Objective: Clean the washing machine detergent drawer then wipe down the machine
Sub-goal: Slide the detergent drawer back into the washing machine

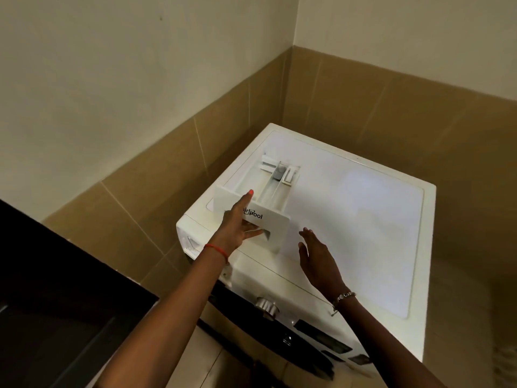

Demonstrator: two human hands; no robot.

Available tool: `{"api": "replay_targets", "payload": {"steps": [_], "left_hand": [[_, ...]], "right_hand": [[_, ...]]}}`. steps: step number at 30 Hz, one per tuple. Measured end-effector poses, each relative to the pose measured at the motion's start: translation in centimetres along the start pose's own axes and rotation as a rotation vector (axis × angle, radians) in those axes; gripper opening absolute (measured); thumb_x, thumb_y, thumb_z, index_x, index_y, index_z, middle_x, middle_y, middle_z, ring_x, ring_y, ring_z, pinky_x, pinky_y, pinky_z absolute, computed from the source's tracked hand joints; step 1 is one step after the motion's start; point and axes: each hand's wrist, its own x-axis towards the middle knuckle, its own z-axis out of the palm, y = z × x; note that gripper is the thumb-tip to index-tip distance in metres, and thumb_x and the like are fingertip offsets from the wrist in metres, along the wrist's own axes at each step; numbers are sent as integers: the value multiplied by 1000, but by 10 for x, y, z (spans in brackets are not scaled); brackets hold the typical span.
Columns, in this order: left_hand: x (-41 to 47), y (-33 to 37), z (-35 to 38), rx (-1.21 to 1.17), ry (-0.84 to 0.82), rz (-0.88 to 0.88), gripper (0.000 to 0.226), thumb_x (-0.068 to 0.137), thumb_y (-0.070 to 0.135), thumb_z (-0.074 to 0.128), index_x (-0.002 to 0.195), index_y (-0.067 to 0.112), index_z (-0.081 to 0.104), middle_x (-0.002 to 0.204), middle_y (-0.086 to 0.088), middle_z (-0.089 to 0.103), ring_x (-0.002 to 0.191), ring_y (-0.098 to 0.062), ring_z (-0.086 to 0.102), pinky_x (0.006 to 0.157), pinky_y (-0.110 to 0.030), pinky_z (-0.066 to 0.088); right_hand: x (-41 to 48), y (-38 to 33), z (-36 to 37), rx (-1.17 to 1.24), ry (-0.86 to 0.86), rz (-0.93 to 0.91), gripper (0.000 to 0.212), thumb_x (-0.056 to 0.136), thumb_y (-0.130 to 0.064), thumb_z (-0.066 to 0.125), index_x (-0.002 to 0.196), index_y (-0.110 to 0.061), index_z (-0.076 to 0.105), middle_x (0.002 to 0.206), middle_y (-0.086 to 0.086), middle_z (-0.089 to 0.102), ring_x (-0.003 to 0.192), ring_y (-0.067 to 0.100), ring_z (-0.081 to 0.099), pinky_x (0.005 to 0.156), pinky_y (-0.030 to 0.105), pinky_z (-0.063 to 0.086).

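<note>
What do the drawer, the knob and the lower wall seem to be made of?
Drawer: looks like white moulded plastic, smooth and slightly glossy, with thin walls and printed lettering. Knob: silvery, ridged sheen; metal or metal-look plastic, cannot tell. Lower wall: probably brown tile with a dull sheen, given its straight pale joints.

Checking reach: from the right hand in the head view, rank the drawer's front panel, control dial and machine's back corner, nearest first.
1. Drawer's front panel, just left of the right hand.
2. Control dial, on the machine's front.
3. Machine's back corner, by the wall.
</note>
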Motion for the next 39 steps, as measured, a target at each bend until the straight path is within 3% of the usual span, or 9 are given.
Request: {"api": "replay_targets", "payload": {"steps": [4,12,17,22,26,29,33,39], "left_hand": [[5,4,-5,-79,31,33,25,81,19,67,94,4,51,80,-11,51,81,-28,59,61,-45,58],[-21,10,-57,-43,111,92,12,83,14,60,85,6,51,80,-11,50,72,-27,59,50,-39,57],[-57,16,-119,14,138,128,28,83,13,57,108,4,50,82,-10,56,69,-28,61,53,-39,59],[-95,3,-184,9,165,141,26,76,16,60,101,7,55,82,-10,61,57,-22,67,51,-40,58],[-117,-22,-234,4,161,88,33,67,20,60,98,11,57,84,-8,63,56,-22,66,51,-40,58],[-130,-48,-269,32,172,61,29,72,17,59,100,8,57,86,-12,61,61,-25,65,50,-39,57],[-144,-79,-306,61,149,10,42,59,21,55,99,6,57,89,-16,63,63,-26,70,52,-41,58],[-140,-107,-332,84,110,-71,49,59,20,58,104,1,57,79,-14,71,68,-28,71,53,-42,58]], "right_hand": [[11,1,9,21,-2,40,41,99,-16,37,139,-6,40,150,9,34,138,25,33,110,31,29],[26,-11,30,61,-54,-16,50,99,-18,38,146,-7,25,153,9,25,142,22,25,113,28,21],[44,-32,60,-61,-146,-113,59,100,-30,34,149,-8,11,158,8,8,146,19,8,117,27,8],[45,-47,89,-243,-184,-74,61,99,-44,26,150,-17,6,158,4,-6,146,17,-6,117,38,-4],[41,-47,95,-340,-145,-67,62,99,-47,23,150,-18,4,158,3,-7,146,15,-6,118,39,-5],[40,-47,99,-390,-120,-57,62,98,-47,21,150,-18,4,158,3,-5,146,16,-4,118,40,-4],[40,-47,102,-411,-105,-53,61,98,-48,20,150,-18,5,158,3,-2,146,17,-3,118,41,-3],[38,-49,104,-421,-97,-34,60,99,-46,18,150,-18,6,158,3,-3,146,17,-3,118,42,-2]]}}
